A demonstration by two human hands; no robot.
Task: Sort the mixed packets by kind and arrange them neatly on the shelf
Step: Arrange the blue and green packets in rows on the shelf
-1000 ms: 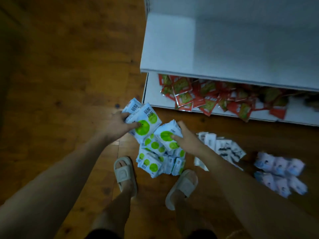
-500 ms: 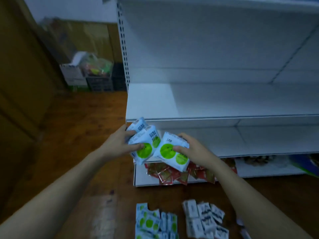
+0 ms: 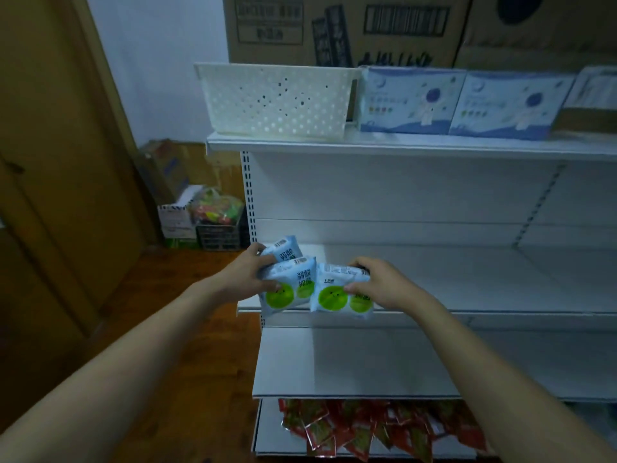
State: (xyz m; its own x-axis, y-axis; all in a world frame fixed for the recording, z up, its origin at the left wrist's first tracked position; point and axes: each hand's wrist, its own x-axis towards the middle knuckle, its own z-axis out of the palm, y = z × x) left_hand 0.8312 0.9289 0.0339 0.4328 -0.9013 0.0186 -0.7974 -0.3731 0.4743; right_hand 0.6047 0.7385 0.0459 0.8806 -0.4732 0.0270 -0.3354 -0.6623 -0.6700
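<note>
Your left hand (image 3: 245, 278) has its grip clamped on two white plastic packets with green circles (image 3: 288, 283), your right hand (image 3: 379, 285) at three o'clock clamped on a third matching packet (image 3: 340, 292), held faces-out, likely for neat placing on the white metal shelf (image 3: 467, 282) at twelve o'clock.

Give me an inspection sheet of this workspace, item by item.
Surface: white shelf at hand height, bare where visible.
Job's things: left hand grips two green-dot packets; right hand grips another green-dot packet; red packets heaped on the bottom shelf.
Clutter: white basket, blue boxes on the top shelf.
Grippers: both hands full, at the shelf's front edge.
Cables: nothing seen.
Surroundings: cardboard cartons on top; wooden floor; crate of oddments by the wall.
</note>
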